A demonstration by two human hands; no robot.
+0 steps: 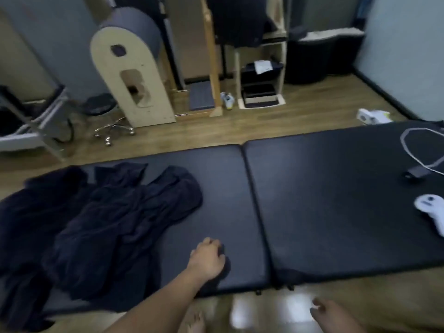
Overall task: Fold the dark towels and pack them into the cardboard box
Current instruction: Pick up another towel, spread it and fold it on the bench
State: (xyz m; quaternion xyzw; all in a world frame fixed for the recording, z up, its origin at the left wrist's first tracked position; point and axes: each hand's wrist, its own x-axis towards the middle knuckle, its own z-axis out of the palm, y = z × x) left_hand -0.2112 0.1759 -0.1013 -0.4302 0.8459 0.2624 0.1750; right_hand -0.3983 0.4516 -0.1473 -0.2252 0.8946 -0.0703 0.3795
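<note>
Head view: towels (101, 227) lie crumpled on the left half of the mat (336, 200), the heap running near-left to far-right. Left hand (207, 258) curls beside them, grip unclear; right hand (329, 313) hangs loose, empty.

I can read no text, label or number anywhere. The white sheet (263, 66) on the shelf (281, 75) and the white box (372, 116) on the floor (312, 109) are too blurred for me.

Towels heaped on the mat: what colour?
Plain dark navy, nearly black; the towels show best in the head view.
</note>
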